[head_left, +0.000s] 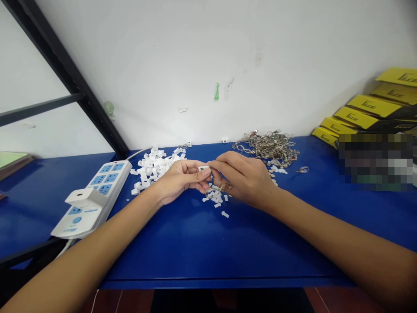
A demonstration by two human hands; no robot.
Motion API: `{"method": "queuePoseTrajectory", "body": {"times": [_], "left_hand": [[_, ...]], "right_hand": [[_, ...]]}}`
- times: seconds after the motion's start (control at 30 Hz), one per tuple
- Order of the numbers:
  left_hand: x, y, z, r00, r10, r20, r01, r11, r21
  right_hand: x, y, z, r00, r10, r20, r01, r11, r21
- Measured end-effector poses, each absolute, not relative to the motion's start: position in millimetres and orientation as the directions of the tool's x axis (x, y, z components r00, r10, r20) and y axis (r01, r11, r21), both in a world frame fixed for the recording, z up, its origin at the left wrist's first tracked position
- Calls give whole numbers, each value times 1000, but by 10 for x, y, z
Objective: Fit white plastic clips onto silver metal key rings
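Between the thumb and fingers of my left hand (180,179) is a small white plastic housing (204,168) with a dark opening. My right hand (249,178) meets it from the other side, its fingertips pinched at the housing's right end. A thin wire loop (222,188) hangs under my right fingers. Exactly what those fingertips grip is partly hidden. Below both hands, small white tabs (217,200) lie scattered on the blue table (208,248). A heap of white housings (153,165) sits beyond my left hand, and a tangled pile of thin wires (272,147) lies behind my right hand.
A white power strip (112,178) with a plugged-in charger (85,198) lies at the left. Yellow boxes (368,106) are stacked at the right, near a blurred-out patch. A black metal frame (94,111) stands at the left, before a white wall (202,56).
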State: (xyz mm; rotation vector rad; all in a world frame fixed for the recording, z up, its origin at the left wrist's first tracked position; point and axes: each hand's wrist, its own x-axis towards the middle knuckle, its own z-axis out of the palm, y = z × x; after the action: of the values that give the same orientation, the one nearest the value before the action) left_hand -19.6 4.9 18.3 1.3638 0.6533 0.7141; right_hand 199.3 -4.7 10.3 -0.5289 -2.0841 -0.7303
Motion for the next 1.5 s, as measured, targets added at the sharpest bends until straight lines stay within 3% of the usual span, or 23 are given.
{"method": "queuePoseTrajectory", "body": {"times": [0.6,0.87,1.07,1.2,1.33,1.5], "left_hand": [[-186,51,165,574,817,-49,-110,137,984],[-192,29,212,575,817,-40,-63,93,994],[-165,3,132,560,824,-80,-33,118,992],[-163,27,113,563,826,-39,-64,91,994],[-165,52,112,522,853,11,-19,-1,1000],[-139,27,96,392,902,183,187,-273,944]], "right_hand": [[1991,-29,73,-551,147,821,614,738,280],[1973,-27,74,-553,166,817,609,749,260],[1991,-16,96,-458,217,862,623,770,137],[2022,-13,80,-547,257,797,533,841,95],[2015,13,35,-513,338,789,502,864,-44],[1991,74,-4,-328,597,733,394,791,-468]]}}
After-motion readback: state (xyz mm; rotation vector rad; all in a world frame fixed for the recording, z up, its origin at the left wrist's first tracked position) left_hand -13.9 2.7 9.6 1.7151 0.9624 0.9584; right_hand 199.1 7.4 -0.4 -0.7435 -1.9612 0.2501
